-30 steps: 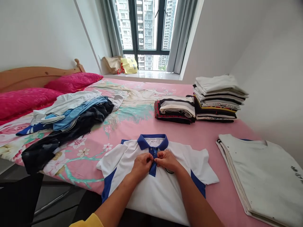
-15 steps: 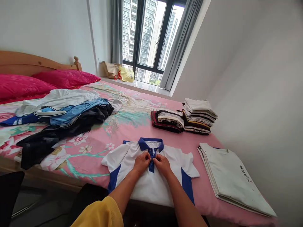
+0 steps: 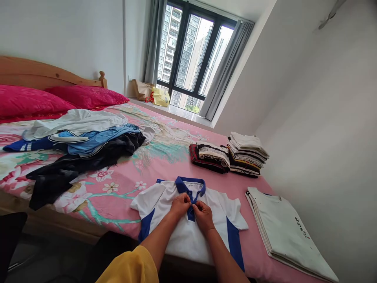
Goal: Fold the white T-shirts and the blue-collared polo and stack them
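Polo shirt (image 3: 188, 239): lies front up on the bed (image 3: 165, 171), its lower part at the near edge.
Left hand (image 3: 179, 205): we pinch the blue placket (image 3: 191, 215) between thumb and fingers.
Right hand (image 3: 204, 214): we pinch the same strip just beside it; our fingertips hide whatever is between them.
Cloth: we judge it light, soft and limp, not fragile but easily creased or dragged askew.
Collar (image 3: 182, 186): looks stiffer than the body, so this or the placket's edges seem our surest hold.
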A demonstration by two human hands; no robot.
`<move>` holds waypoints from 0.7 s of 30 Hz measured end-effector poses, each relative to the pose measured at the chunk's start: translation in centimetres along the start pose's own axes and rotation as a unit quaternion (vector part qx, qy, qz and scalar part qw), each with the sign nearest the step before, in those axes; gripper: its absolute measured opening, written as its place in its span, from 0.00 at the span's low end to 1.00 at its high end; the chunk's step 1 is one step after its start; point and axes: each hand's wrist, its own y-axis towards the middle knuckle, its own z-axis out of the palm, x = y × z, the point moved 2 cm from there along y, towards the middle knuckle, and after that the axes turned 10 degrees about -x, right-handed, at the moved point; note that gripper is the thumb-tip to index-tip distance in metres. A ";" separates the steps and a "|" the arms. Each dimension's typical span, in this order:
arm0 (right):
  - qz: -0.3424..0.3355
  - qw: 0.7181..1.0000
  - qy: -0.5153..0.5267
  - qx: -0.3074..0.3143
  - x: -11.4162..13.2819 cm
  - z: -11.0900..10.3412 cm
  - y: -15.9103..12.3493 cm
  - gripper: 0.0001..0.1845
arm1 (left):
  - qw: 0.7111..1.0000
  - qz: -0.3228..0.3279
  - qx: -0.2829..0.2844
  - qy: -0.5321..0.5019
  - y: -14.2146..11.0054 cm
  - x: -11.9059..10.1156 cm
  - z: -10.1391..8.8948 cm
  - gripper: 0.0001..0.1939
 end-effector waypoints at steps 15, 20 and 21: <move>0.028 1.000 0.008 0.005 -2.1 1.3 1.5 0.04 | 0.995 -0.053 0.022 -0.087 1.0 0.2 0.2 0.04; 0.020 1.000 0.006 -0.001 -1.6 1.2 1.5 0.03 | 0.993 -0.055 0.037 -0.094 1.1 -0.3 -0.3 0.03; 0.015 1.000 0.002 -0.006 -1.5 1.2 1.4 0.03 | 0.994 -0.053 0.041 -0.092 1.0 -0.5 -0.5 0.04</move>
